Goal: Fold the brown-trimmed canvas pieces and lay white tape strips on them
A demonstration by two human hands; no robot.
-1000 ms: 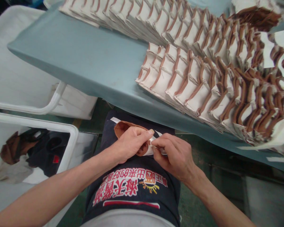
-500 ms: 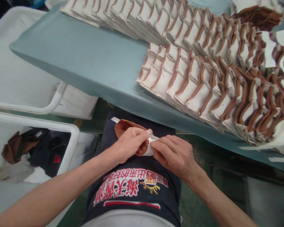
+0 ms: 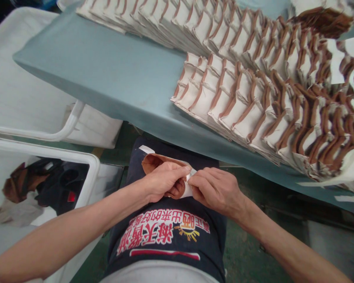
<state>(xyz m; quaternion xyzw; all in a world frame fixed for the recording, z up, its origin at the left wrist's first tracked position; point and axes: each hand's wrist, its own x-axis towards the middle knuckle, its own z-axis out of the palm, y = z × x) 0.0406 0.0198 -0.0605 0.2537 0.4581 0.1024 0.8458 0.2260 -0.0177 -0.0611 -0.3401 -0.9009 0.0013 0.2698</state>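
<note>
Over my lap, my left hand (image 3: 165,180) is closed on a curled brown cloth piece (image 3: 150,162) with a white backing. Its thumb and fingers pinch the upper edge near the white end. My right hand (image 3: 216,189) is closed too, its fingertips pinching the white backing (image 3: 188,191) at the right end. The two hands are close together, fingertips almost meeting. Part of the piece is hidden behind my left fingers. A small white strip (image 3: 146,149) lies just beyond the piece on my dark apron (image 3: 177,212), which has red and white lettering.
On the blue-grey covered table (image 3: 106,74) ahead lie two long rows of overlapping brown-and-white cloth pieces (image 3: 206,100). White bins stand at the left; the nearer bin (image 3: 90,157) holds dark, brown and pale cloth. White strips (image 3: 336,63) lie over the rows at right.
The piece has tipped slightly, showing more of its brown folds and white end below my fingers. Both hands keep their pinch and have shifted only a little.
</note>
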